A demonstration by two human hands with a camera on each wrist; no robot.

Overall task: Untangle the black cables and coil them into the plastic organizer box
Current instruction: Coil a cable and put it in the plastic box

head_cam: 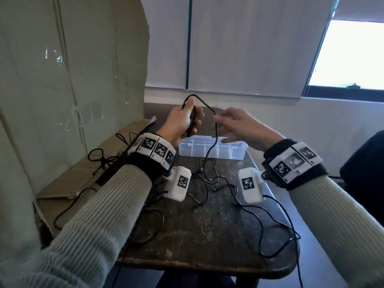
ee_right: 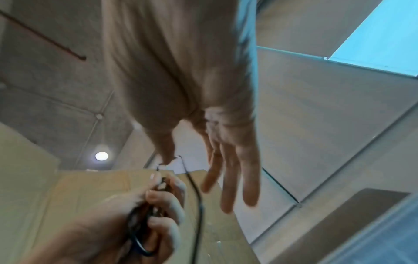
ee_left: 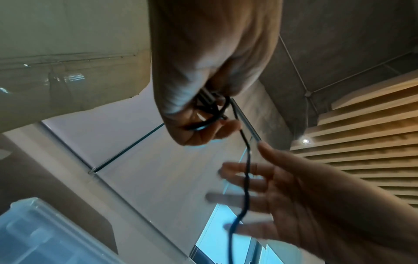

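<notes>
My left hand [head_cam: 182, 123] is curled round a small bundle of loops, the coil of black cable [head_cam: 209, 150] I'm building, held up above the clear plastic organizer box [head_cam: 212, 149]. My right hand [head_cam: 239, 127] pinches the same cable between thumb and forefinger, other fingers spread loose, and the free length hangs down past the box to the surface [head_cam: 207, 225]. Only a few turns are wound, I'd say. Nothing seems to sit in the box's compartments. More black cables [head_cam: 226, 190] sprawl over the surface, some on the cardboard [head_cam: 87, 175] at my left. Most of the job remains.
</notes>
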